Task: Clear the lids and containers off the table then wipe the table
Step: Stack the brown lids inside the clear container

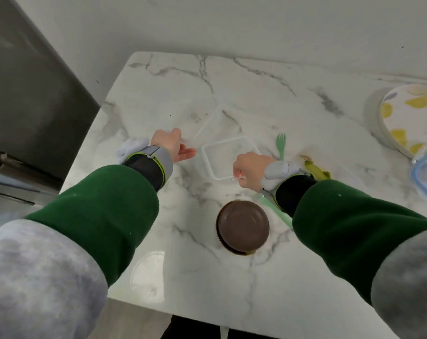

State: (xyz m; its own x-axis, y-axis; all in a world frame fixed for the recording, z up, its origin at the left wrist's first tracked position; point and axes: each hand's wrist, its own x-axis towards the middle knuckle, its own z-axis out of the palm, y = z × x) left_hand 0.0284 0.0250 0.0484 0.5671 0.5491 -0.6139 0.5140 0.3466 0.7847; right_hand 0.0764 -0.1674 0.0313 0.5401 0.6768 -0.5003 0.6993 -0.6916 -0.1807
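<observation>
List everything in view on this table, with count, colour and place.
table: one, white marble, fills view
square container: one, clear, centre
square lid: one, clear, tilted, left of container
brown lid: one, brown, near centre
round lid: one, clear, near edge
fork: one, green, right of container
green utensil: one, under right forearm
peel-like scrap: one, yellow-green, beside right wrist
bowl: one, yellow-patterned, far right
blue-rimmed container: one, right edge
left hand: one, pinches square lid
right hand: one, grips square container's near corner

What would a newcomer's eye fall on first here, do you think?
Over the marble table, the right hand grips the near rim of a clear tub and the left hand holds a clear lid beside it. A brown lid sits nearer; a green fork lies right of the tub.
</observation>
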